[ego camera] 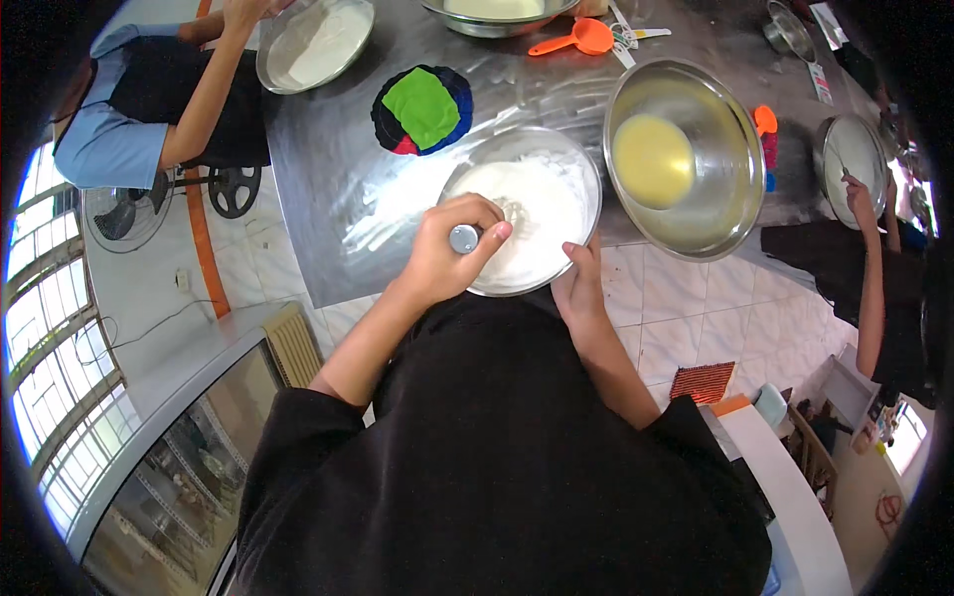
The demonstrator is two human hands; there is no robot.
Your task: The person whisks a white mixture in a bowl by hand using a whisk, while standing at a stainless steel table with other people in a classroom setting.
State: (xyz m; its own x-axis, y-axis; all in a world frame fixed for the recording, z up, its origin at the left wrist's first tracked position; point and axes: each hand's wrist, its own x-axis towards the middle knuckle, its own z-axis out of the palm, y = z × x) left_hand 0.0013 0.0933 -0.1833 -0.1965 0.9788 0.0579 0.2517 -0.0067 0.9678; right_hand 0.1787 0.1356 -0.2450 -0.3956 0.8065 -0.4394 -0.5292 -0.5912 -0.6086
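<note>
In front of me a steel mixing bowl (pixel 593 195) of white powder, probably flour, rests at the table's near edge. My left hand (pixel 462 242) is closed around the metal handle of a whisk (pixel 463 239); its wires dip into the powder and are mostly hidden. The bowl's near right rim is gripped by my right hand (pixel 583 279), thumb on the inner side, fingers hidden beneath. To the right stands a larger steel bowl (pixel 727 167) with pale yellow liquid (pixel 654 162). Beyond my bowl lies a folded dark cloth (pixel 463 89) with a green cloth (pixel 421 108) on it.
On the steel table (pixel 328 216), an orange measuring scoop (pixel 589 37) and white measuring spoons (pixel 624 33) lie at the back. A bowl of white powder (pixel 320 45) is beside a person (pixel 141 112) at left. Another person (pixel 868 261) works over a bowl (pixel 850 164) at right.
</note>
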